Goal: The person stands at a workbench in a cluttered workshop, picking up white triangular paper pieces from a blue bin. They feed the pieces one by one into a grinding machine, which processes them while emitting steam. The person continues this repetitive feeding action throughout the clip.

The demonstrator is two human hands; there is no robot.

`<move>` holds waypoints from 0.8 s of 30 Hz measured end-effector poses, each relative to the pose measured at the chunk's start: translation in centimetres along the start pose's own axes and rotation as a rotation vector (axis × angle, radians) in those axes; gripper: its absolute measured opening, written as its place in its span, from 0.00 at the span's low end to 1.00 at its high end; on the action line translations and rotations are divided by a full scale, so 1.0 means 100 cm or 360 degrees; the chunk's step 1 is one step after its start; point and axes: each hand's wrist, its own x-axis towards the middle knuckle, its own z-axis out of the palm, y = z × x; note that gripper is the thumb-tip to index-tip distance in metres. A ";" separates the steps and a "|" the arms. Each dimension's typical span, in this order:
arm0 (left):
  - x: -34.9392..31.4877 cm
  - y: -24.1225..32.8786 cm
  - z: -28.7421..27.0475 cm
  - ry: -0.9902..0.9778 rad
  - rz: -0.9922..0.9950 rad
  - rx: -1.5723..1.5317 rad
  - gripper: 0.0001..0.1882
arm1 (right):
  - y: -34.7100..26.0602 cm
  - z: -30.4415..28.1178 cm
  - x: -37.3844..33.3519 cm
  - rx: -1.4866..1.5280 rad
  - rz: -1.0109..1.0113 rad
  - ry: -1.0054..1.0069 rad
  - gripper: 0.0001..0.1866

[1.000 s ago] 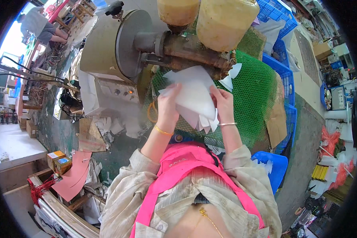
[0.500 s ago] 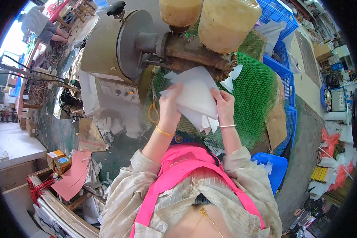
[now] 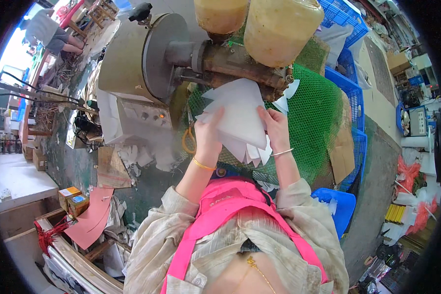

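Between my two hands is a loose stack of white cut sheets, with pointed corners fanning out at its top left and lower edge. My left hand grips its left side, thumb on top. My right hand grips the right side, its thumb also lying on the top sheet. Directly beyond the stack is a machine with a round metal disc and a dirty, rust-brown roller assembly. The stack's far edge overlaps the view of the rollers; whether they touch I cannot tell.
Two cloudy yellowish containers stand above the rollers. Green mesh spreads beneath, with more white pieces on it. Orange-handled scissors hang left of my hands. Blue crates and a blue bin are at the right. Another person is far left.
The stack has turned and shifted slightly, and more white corners now fan out at its lower edge and left side. Both hands still hold it.
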 end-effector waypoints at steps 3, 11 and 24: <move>0.004 -0.004 -0.007 -0.0018 -0.0026 0.0009 0.12 | -0.001 -0.003 0.000 0.0064 0.0049 -0.0094 0.15; -0.001 -0.002 -0.004 -0.0077 -0.0046 -0.0105 0.17 | 0.000 0.003 0.017 -0.0052 0.0027 0.0095 0.16; 0.002 -0.003 -0.001 -0.0121 0.0003 -0.0099 0.18 | 0.014 -0.003 0.021 -0.0356 -0.0103 0.0125 0.19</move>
